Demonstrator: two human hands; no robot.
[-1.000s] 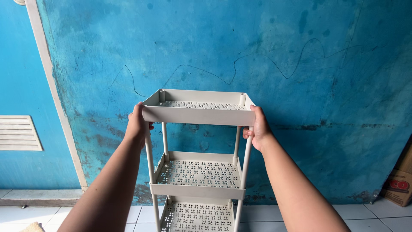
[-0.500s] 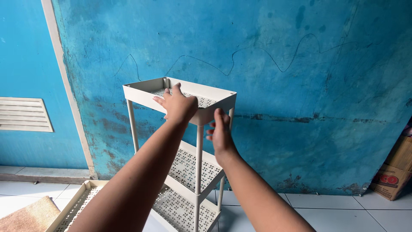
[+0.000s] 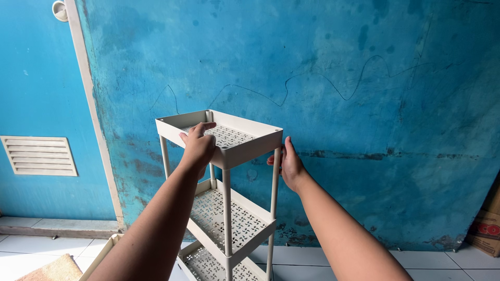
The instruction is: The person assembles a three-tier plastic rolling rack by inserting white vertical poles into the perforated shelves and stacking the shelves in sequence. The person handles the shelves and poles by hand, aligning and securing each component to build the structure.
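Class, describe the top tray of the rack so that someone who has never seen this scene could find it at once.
Find the blue wall; before it stands a cream tiered rack. Its top tray sits between the left hand and right hand, and it alone is touched by hands.

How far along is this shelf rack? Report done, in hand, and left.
Done: three perforated tiers stand stacked on their posts. In hand: left hand grips the top tray at its near rim, right hand lies flat against its right side. Left: another tray lies loose on the floor, apparently unattached.
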